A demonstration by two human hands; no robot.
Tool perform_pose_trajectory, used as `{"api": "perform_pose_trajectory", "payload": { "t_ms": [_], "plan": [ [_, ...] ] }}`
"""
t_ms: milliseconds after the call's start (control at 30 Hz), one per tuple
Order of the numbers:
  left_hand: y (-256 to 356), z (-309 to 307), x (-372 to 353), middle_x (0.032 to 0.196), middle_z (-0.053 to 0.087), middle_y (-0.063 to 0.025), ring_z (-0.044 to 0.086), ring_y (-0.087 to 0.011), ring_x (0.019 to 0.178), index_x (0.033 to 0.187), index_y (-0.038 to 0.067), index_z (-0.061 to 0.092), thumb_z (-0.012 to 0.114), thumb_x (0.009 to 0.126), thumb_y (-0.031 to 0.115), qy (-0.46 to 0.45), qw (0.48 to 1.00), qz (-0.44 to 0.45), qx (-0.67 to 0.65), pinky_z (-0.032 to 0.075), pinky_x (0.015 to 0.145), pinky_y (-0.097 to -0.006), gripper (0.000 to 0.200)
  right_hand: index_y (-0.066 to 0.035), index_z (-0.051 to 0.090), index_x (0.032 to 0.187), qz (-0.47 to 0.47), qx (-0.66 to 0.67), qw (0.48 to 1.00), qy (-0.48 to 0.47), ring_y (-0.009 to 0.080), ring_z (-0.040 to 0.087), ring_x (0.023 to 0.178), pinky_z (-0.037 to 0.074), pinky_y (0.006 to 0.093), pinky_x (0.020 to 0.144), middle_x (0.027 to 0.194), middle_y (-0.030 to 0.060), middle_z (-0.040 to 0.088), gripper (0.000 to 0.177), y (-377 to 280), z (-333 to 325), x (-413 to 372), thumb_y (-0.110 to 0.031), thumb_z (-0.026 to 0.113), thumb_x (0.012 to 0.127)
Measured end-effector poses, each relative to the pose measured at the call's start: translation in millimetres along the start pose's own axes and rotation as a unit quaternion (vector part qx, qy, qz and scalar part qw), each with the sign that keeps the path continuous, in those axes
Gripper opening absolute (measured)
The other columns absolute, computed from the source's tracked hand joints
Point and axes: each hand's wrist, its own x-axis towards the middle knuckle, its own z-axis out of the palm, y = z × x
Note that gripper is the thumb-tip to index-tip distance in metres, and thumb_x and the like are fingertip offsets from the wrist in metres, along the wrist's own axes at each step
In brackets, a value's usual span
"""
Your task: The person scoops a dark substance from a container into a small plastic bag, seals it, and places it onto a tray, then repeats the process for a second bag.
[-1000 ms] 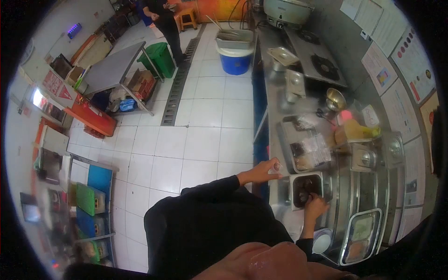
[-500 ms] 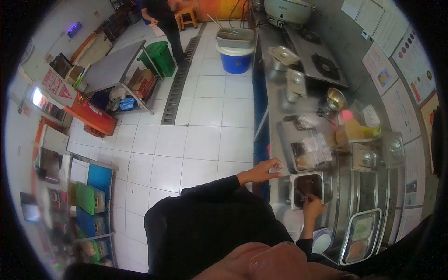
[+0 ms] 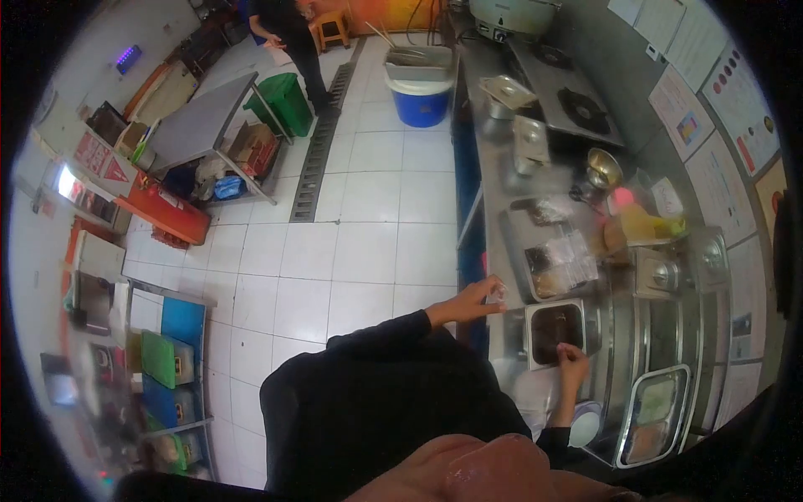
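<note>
My left hand [image 3: 467,303] is beside the counter's front edge, its fingers curled round a small clear plastic bag [image 3: 498,294]. A square metal pan [image 3: 529,336] with a dark brown filling [image 3: 555,327] sits on the counter just to its right. Over the pan's near right corner is my right hand [image 3: 574,365], fingertips pinched together at the filling. What those fingertips hold, if anything, is too small to make out. Beyond the pan, a long metal tray [image 3: 516,266] bears several small clear packets [image 3: 571,257] with dark contents.
A lidded metal container [image 3: 657,272] and a glass-topped tray [image 3: 655,416] stand to the right. A white bowl [image 3: 585,425] is near my right wrist. Farther along are a gold-coloured bowl [image 3: 603,168] and a stove [image 3: 581,113]. Another person [image 3: 293,42] stands at the back left.
My right hand has moved slightly right and up, and the slim light-coloured shape seen at its fingertips in the pan no longer shows. My left hand keeps its hold on the bag.
</note>
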Motion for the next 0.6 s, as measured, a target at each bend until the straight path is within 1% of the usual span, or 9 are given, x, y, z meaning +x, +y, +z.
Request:
{"api": "perform_pose_trajectory", "payload": {
  "t_ms": [33,133,233,333,400,467,533,600],
  "plan": [
    [1,0,0,0.097,0.047,-0.0063,0.046,-0.0178,0.094,0.106,0.006,0.045,0.063,0.088,0.023,-0.001,1.0,0.003,-0.008,0.037,0.086,-0.0314,0.031,0.0,0.07,0.09,0.004,0.027,1.0,-0.002,0.0113,0.062,0.066,0.048,0.0247,0.061,0.074,0.0065,0.068,0.022,4,-1,-2,-0.018,0.076,0.079],
    [-3,2,0,0.099,0.047,-0.0056,0.046,-0.0172,0.097,0.108,0.006,0.045,0.062,0.088,0.021,-0.003,0.999,-0.003,-0.039,0.037,0.088,-0.0309,0.031,0.001,0.07,0.09,0.02,0.035,0.999,0.0,0.01,0.06,0.066,0.048,0.0236,0.062,0.074,0.0049,0.067,0.021,2,-4,-10,-0.016,0.075,0.08],
    [-4,5,3,0.101,0.048,-0.005,0.046,-0.0167,0.098,0.11,0.007,0.046,0.062,0.088,0.019,-0.002,0.999,-0.027,-0.025,0.036,0.089,-0.0304,0.03,-0.001,0.071,0.09,0.038,0.074,0.997,-0.002,0.0113,0.062,0.071,0.049,0.0258,0.068,0.08,0.0072,0.07,0.022,8,-3,-16,-0.02,0.075,0.079],
    [-12,15,8,0.103,0.049,-0.0049,0.047,-0.0169,0.099,0.113,0.007,0.048,0.062,0.088,0.018,0.034,0.999,-0.012,0.007,0.037,0.089,-0.0305,0.03,0.0,0.071,0.092,0.04,0.114,0.992,0.042,0.0113,0.063,0.073,0.049,0.0253,0.069,0.082,0.0082,0.07,0.023,11,-1,-27,-0.019,0.075,0.079],
    [-7,16,12,0.104,0.05,-0.0051,0.048,-0.0172,0.098,0.113,0.007,0.05,0.061,0.089,0.018,0.039,0.999,0.014,0.015,0.038,0.088,-0.0308,0.029,0.0,0.071,0.093,-0.002,0.069,0.996,0.056,0.0114,0.064,0.075,0.049,0.0245,0.069,0.084,0.0087,0.07,0.021,-4,-10,-34,-0.017,0.074,0.08],
    [-8,20,16,0.106,0.052,-0.0058,0.048,-0.0178,0.098,0.115,0.007,0.05,0.061,0.089,0.017,0.049,0.998,0.015,0.02,0.039,0.087,-0.0311,0.03,0.0,0.071,0.094,0.014,0.143,0.986,0.089,0.0113,0.063,0.076,0.049,0.0234,0.069,0.084,0.0082,0.07,0.02,-2,-7,-41,-0.015,0.074,0.08],
    [1,20,18,0.106,0.052,-0.0068,0.048,-0.0182,0.098,0.115,0.006,0.049,0.06,0.089,0.015,0.038,0.999,0.022,0.031,0.038,0.088,-0.0309,0.03,0.001,0.071,0.093,0.037,0.134,0.985,0.105,0.0098,0.062,0.073,0.048,0.0221,0.068,0.082,0.0063,0.07,0.019,-8,-10,-46,-0.012,0.074,0.08],
    [17,25,21,0.106,0.052,-0.0073,0.048,-0.0186,0.099,0.116,0.006,0.048,0.06,0.089,0.015,0.022,0.999,0.024,0.012,0.038,0.089,-0.0306,0.031,0.001,0.071,0.093,0.051,0.163,0.978,0.121,0.0085,0.06,0.071,0.047,0.0215,0.067,0.08,0.0046,0.069,0.019,-9,-14,-51,-0.012,0.074,0.08]
  ]
}}
